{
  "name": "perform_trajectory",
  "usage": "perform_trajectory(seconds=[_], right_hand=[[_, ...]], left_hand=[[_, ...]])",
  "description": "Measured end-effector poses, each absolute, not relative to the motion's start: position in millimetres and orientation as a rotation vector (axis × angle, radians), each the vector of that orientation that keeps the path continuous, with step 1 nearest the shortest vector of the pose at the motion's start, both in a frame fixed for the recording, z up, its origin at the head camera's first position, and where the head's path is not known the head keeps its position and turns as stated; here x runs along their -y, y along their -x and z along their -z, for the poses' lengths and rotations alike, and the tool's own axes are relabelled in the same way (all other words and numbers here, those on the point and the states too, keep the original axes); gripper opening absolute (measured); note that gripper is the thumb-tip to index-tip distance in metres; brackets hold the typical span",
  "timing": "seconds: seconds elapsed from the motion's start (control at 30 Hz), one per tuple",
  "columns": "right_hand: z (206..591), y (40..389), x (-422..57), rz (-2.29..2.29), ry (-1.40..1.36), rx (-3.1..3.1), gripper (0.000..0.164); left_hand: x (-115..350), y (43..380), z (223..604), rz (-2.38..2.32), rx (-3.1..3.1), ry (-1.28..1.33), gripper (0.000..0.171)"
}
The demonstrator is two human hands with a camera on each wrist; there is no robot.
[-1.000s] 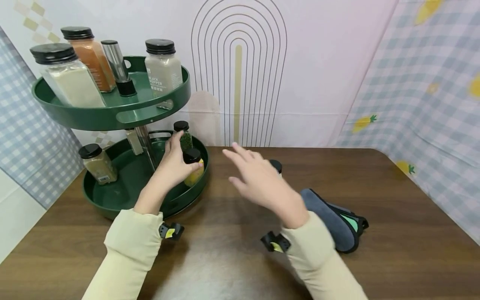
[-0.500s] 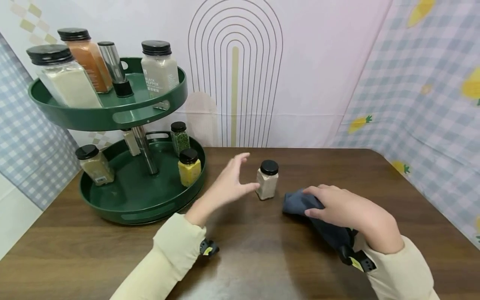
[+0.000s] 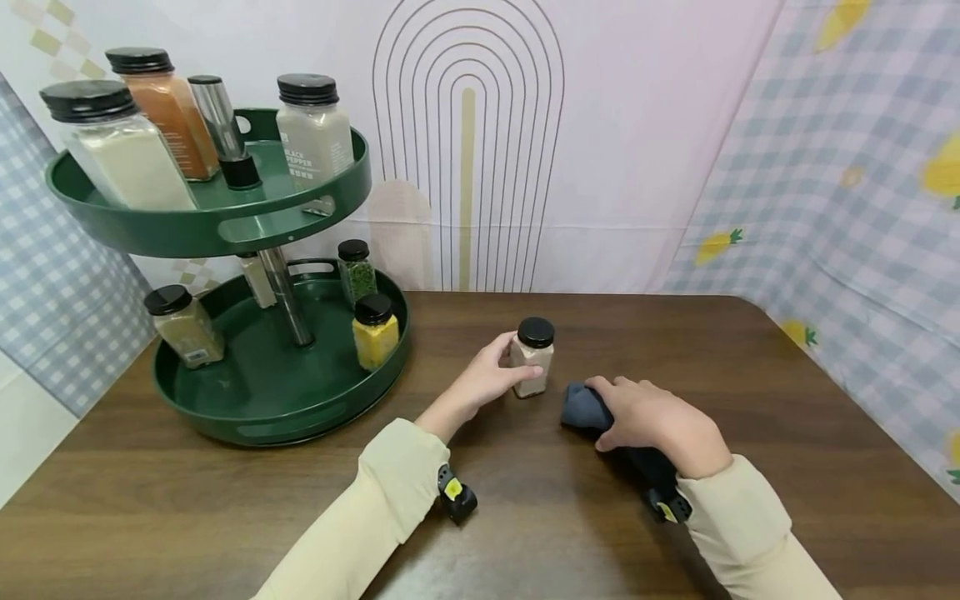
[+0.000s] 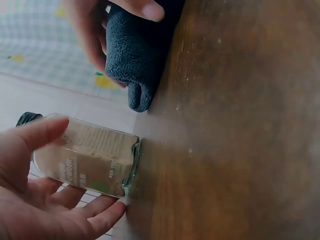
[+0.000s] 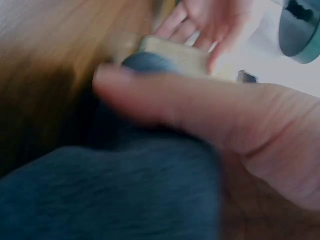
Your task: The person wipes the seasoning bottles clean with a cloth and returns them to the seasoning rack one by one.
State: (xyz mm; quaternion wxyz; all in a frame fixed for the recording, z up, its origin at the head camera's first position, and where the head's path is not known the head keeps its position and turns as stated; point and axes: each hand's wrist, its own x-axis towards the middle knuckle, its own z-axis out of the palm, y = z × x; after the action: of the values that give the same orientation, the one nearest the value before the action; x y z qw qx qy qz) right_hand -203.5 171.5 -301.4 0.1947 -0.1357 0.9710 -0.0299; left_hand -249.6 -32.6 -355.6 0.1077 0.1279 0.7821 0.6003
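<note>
In the head view my left hand (image 3: 480, 382) holds a small square spice jar (image 3: 531, 358) with a black lid and pale beige powder. The thumb lies across its near side and the fingers are behind it. The left wrist view shows the same jar (image 4: 90, 155) between thumb and fingers, its base at the wooden table. My right hand (image 3: 656, 417) grips a folded blue-grey fleecy cloth (image 3: 585, 408) just right of the jar. Much of the cloth is under the hand and wrist. In the right wrist view the thumb lies over the cloth (image 5: 110, 190), which is blurred.
On the left stands a two-tier green turntable tray (image 3: 255, 429). Its lower tier bears small jars, among them a yellow one (image 3: 375, 342) and a green herb one (image 3: 356, 273). Larger jars and a silver grinder (image 3: 225, 133) stand on top. Printed cloth hangs behind the wooden table (image 3: 510, 517).
My left hand has left the yellow jar in the lower tier and moved right to the beige jar, now held. The right hand has moved right onto the blue-grey cloth and grips it.
</note>
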Motion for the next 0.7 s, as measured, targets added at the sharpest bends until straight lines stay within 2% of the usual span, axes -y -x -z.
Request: perform_trajectory(seconds=[0.13,0.33,0.53,0.7], right_hand=[[304,209,-176,0.083,0.406,-2.765,0.069],[304,214,-184,0.179,0.362,-2.789,0.059],[303,217,-188,0.193,0.442,-2.923,0.045],[299,212,-187,0.344,0.486,-3.188,0.045]], left_hand=[[37,252,360,-1.794,-2.267,-0.351,0.054],[44,255,364,-1.871,-2.120,-0.294,0.050],[49,257,371,-2.066,-1.854,-0.266,0.048],[55,257,377,-2.237,-1.609,-0.245,0.050]])
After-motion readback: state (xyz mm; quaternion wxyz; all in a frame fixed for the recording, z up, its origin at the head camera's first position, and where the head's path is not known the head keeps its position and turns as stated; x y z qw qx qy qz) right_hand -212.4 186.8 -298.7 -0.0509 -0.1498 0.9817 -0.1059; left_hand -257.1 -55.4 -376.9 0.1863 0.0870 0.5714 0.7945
